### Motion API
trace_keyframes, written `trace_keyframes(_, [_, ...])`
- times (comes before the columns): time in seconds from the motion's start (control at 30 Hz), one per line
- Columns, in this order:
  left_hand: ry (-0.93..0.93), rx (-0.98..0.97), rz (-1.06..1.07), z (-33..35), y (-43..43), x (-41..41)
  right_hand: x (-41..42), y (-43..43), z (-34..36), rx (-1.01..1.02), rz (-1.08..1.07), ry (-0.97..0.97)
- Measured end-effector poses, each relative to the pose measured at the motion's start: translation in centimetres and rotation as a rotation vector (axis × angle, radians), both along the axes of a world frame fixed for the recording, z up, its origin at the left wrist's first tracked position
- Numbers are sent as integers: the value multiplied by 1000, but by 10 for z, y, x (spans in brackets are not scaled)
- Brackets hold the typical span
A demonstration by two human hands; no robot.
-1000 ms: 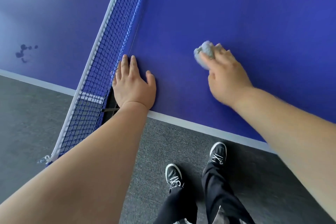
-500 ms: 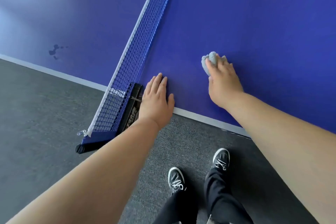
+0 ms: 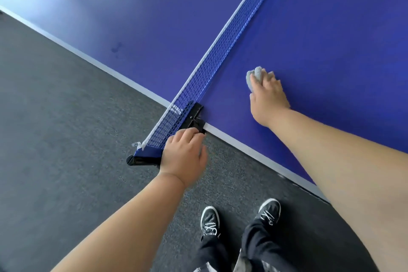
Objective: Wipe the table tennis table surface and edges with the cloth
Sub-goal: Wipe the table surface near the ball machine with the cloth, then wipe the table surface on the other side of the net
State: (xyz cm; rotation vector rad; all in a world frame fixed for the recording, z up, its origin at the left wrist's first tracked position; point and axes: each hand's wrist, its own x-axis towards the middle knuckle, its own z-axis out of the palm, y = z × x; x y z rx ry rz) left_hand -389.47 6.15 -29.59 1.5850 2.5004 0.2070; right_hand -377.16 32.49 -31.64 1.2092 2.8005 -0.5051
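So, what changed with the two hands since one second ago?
The left hand lifted off the table surface, where it lay flat beside the net, and drew back past the edge to the black net clamp; whether it grips it is unclear. The right hand still presses the grey cloth on the surface.

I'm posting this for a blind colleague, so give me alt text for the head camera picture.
Seen from above, a person's right hand presses a crumpled grey cloth onto the blue table tennis table, beside the net. The left hand, fingers curled, is at the black net clamp on the table's near edge.
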Motion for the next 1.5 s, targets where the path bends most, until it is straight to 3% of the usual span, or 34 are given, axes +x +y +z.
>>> trace_keyframes(0.17, [-11, -52, 91, 3, 3, -5, 22, -95, -10, -82, 580, 112])
trace_keyframes(0.27, [-67, -128, 115, 0, 7, -5, 26, -76, -8, -152, 830, 86])
trace_keyframes(0.3, [-78, -126, 123, -2, 8, -4, 15, -58, -7, -132, 778, 52])
trace_keyframes(0.43, [-88, -50, 197, -9, 7, 5, -46, 37, -4, -10, 164, 42])
trace_keyframes(0.5, [-70, -22, 205, -12, 6, 7, -70, 57, -5, 41, 63, 13])
trace_keyframes(0.63, [-117, -51, 241, -6, 10, 3, -76, 9, -18, 68, 345, 48])
trace_keyframes(0.77, [-120, -120, 235, 10, 14, -2, -22, -59, -22, -117, 689, 48])
trace_keyframes(0.87, [-98, -183, 222, 20, 10, -4, -4, -53, -17, -151, 869, -5])
trace_keyframes(0.93, [-93, -187, 204, 24, 5, -3, -16, -30, -15, -137, 802, -51])
trace_keyframes(1.07, [-98, -145, 213, 21, -5, 2, -39, -21, -14, -100, 348, -36])
trace_keyframes(1.13, [-92, -138, 242, 20, -10, 7, -31, -53, -16, -137, 398, -33])
trace_keyframes(1.3, [-46, -213, 241, 34, -15, 11, 32, -127, -7, -222, 856, -72])
trace_keyframes(1.5, [-157, -334, 254, 71, -12, 0, 29, -121, 57, -352, 511, -7])
